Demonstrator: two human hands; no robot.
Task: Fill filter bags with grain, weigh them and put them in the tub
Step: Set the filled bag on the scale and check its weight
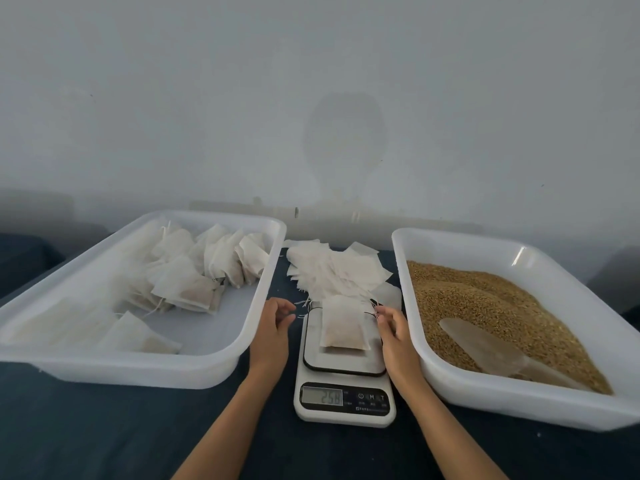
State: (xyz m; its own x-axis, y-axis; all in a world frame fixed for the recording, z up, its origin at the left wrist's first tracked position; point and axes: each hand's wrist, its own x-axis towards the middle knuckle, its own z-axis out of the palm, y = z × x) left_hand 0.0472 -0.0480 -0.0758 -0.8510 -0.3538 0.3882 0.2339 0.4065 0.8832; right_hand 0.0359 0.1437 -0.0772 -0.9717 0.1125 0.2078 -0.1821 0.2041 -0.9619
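Observation:
A filled white filter bag [343, 323] lies on the platform of a small digital scale [344, 400], whose display shows digits. My left hand [273, 327] hovers just left of the scale, fingers loosely curled, holding nothing. My right hand [394, 327] is at the bag's right edge, its fingertips at the bag's drawstring; whether they pinch it I cannot tell. Left of the scale stands a white tub [221, 355] holding several filled bags [194, 271]. On the right, another white tub [450, 375] holds grain [485, 299] and a clear scoop [485, 344].
A loose pile of empty filter bags [339, 271] lies behind the scale, between the two tubs. Everything stands on a dark blue cloth [104, 434] against a pale wall. The cloth in front of the scale and tubs is bare.

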